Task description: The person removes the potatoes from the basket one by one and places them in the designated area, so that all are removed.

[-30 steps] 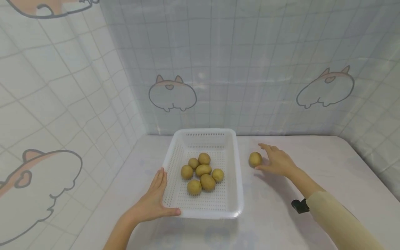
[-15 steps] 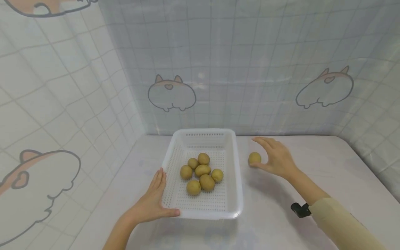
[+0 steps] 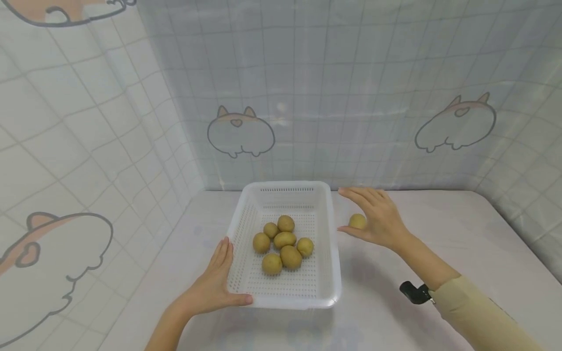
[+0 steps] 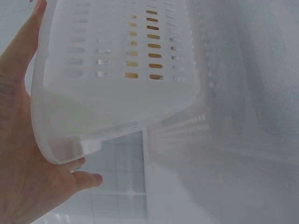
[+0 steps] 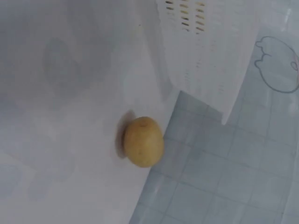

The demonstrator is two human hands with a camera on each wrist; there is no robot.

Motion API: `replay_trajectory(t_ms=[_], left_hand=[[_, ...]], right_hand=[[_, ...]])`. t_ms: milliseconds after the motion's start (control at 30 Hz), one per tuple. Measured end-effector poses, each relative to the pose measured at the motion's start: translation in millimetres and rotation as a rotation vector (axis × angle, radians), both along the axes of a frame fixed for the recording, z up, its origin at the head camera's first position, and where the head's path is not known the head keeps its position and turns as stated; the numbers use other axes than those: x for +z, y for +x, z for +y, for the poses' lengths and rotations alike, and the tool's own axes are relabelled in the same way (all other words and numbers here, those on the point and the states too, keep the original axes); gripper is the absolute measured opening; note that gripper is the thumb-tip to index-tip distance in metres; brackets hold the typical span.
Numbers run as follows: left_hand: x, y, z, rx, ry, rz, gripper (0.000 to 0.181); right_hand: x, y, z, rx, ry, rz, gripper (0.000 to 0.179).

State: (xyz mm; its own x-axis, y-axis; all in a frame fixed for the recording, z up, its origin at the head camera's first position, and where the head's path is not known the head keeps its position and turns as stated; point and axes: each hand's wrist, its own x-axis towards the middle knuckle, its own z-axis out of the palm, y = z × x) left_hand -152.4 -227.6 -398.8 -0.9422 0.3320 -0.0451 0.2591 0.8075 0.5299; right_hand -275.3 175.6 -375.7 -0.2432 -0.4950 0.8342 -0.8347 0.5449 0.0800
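Note:
A white perforated plastic basket (image 3: 307,282) holds several small brownish-yellow potatoes (image 3: 291,257) on its floor. My left hand (image 3: 206,287) rests on the near left corner, its straight fingers along the left rim and the thumb across the front rim. At the basket's right side, my right hand (image 3: 377,219) has its fingers and thumb spread apart, fingertips right at the rim. One lone potato (image 5: 144,142) lies on the table outside the basket. In the head view, the right hand partly covers it; no hand shows in the right wrist view.
A pale cloth (image 3: 439,224) covers the table. Grid-patterned curtains with cartoon animal drawings (image 3: 241,134) rise behind and at both sides. A black device (image 3: 414,292) sits at the right wrist, beside a beige sleeve (image 3: 478,312).
My right hand has left the lone potato, moving left and upward to the basket's right rim with fingers wider apart. The left hand and basket stay put.

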Motion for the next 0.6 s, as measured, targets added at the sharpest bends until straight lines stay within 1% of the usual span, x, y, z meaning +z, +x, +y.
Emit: replay_trajectory(t_ms=[267, 600], left_hand=[[0.5, -0.1, 0.0, -0.003, 0.005, 0.020, 0.135], [-1.7, -0.3, -0.7, 0.001, 0.001, 0.022, 0.136]], right_hand=[[11.9, 1.1, -6.7, -0.008, -0.001, -0.001, 0.077], [20.5, 3.6, -13.6, 0.020, -0.006, -0.046, 0.072]])
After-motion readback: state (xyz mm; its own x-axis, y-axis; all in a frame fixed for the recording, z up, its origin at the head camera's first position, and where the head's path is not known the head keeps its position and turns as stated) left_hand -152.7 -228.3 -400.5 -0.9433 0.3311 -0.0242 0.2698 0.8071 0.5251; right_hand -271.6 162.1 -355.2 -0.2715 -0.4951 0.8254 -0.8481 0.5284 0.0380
